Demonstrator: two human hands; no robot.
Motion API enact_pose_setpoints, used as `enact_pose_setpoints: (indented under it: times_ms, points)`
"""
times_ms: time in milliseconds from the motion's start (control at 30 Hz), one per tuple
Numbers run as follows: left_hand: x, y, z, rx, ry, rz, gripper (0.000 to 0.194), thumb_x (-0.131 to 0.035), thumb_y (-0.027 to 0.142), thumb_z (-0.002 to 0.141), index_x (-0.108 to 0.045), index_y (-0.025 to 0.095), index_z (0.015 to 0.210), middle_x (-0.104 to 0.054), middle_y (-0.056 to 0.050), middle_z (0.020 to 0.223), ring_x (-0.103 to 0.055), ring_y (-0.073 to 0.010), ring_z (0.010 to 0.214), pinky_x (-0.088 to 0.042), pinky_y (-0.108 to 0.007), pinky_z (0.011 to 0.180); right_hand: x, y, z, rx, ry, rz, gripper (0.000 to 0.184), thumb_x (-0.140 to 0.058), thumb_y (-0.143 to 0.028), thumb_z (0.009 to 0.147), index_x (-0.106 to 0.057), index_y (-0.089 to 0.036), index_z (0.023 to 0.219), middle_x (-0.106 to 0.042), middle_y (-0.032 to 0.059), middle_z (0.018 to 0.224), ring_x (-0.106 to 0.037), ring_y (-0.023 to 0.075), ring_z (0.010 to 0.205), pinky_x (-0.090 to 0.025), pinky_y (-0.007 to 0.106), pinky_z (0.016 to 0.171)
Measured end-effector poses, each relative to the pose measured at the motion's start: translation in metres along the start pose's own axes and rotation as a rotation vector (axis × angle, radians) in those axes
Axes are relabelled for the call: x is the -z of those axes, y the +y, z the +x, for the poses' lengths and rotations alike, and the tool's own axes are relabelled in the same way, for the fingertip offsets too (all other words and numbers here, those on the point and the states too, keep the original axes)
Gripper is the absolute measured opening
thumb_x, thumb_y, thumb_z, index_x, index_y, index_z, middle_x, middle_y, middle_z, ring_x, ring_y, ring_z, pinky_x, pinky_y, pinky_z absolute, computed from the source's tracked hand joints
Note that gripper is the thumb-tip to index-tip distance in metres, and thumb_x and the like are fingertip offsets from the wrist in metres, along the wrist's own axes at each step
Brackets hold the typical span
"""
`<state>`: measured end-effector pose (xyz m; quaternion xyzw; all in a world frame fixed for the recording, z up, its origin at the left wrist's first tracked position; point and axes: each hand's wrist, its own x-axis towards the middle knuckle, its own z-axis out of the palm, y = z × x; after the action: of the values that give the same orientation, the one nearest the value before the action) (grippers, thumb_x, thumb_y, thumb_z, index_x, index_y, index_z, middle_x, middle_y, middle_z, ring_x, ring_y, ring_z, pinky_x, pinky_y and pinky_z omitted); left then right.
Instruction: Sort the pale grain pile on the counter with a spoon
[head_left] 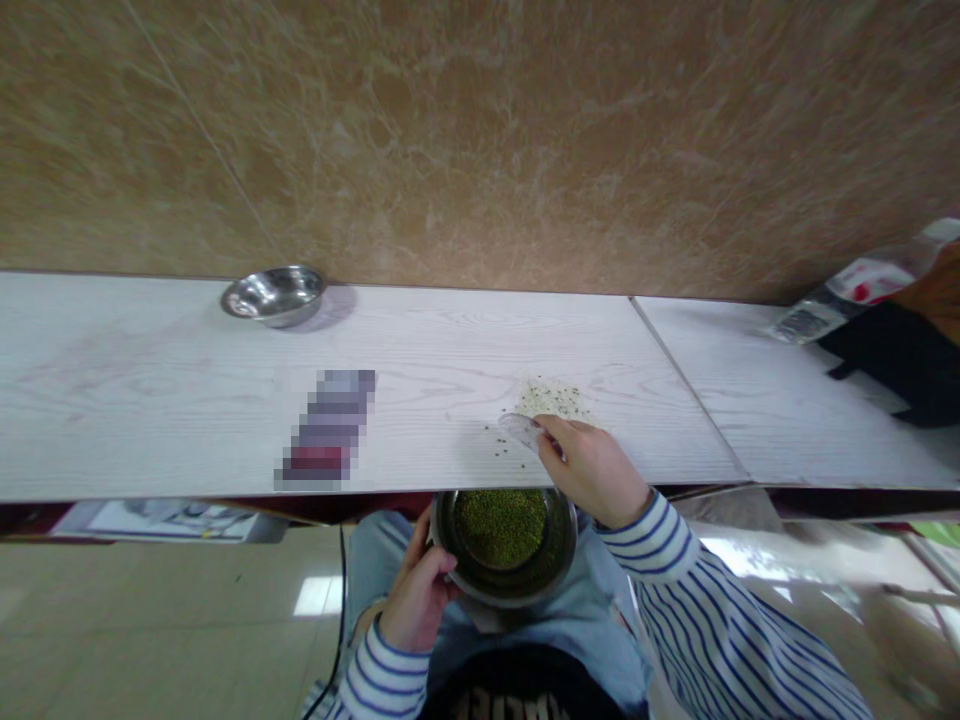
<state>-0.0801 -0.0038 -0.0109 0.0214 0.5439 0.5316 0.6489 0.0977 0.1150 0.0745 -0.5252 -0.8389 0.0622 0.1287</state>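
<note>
Dark top with cut-off, unreadable lettering sits nearest, then one white counter. One clear packet at right bears red-and-white print, too blurred to read. One steel bowl of green beans is over the lap, its rim pinched between left thumb and fingers. Right hand, fingers closed, grips one clear scoop beside scattered beans, too many to count.

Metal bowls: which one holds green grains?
The nearer bowl, held by the left hand; the other bowl, near the wall, shows bare metal inside.
</note>
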Motion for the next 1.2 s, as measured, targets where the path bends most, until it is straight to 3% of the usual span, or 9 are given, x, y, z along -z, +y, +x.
enact_pose_setpoints:
  times_ms: [400, 600, 833, 1200]
  points:
    - [0.004, 0.006, -0.002, -0.019, 0.029, -0.011, 0.072, -0.054, 0.010, 0.054, -0.046, 0.028, 0.124, -0.062, 0.000, 0.089, -0.052, -0.0126, 0.065, -0.039, -0.021, 0.048, 0.000, -0.027, 0.026, 0.103, -0.075, -0.175, 0.032, -0.034, -0.027, 0.091, -0.057, -0.024, 0.113, -0.067, 0.0067, 0.083, -0.061, 0.0178, 0.073, -0.039, 0.028, 0.062]
    - [0.004, 0.008, -0.003, -0.035, 0.008, -0.009, 0.072, -0.054, 0.010, 0.055, -0.046, 0.027, 0.125, -0.062, 0.001, 0.084, -0.052, -0.0118, 0.061, -0.041, -0.022, 0.048, 0.007, -0.030, 0.017, 0.160, -0.102, -0.222, 0.027, -0.037, -0.026, 0.090, -0.060, -0.025, 0.104, -0.065, 0.0038, 0.076, -0.058, 0.0157, 0.067, -0.035, 0.028, 0.060]
    - [0.003, 0.007, -0.002, -0.028, -0.006, -0.014, 0.073, -0.055, 0.011, 0.053, -0.047, 0.028, 0.123, -0.062, 0.000, 0.087, -0.054, -0.0138, 0.066, -0.040, -0.022, 0.049, 0.010, -0.024, 0.000, 0.228, -0.129, -0.177, 0.024, -0.039, -0.023, 0.091, -0.060, -0.026, 0.102, -0.066, 0.0016, 0.080, -0.056, 0.0144, 0.075, -0.033, 0.028, 0.065]
    - [-0.003, 0.002, -0.004, -0.020, -0.055, -0.007, 0.071, -0.054, 0.010, 0.052, -0.047, 0.028, 0.121, -0.059, 0.000, 0.090, -0.051, -0.0143, 0.068, -0.040, -0.023, 0.050, 0.010, -0.025, -0.015, 0.209, -0.120, -0.187, 0.025, -0.041, -0.019, 0.090, -0.058, -0.025, 0.107, -0.067, 0.0024, 0.086, -0.055, 0.0144, 0.082, -0.032, 0.028, 0.069]
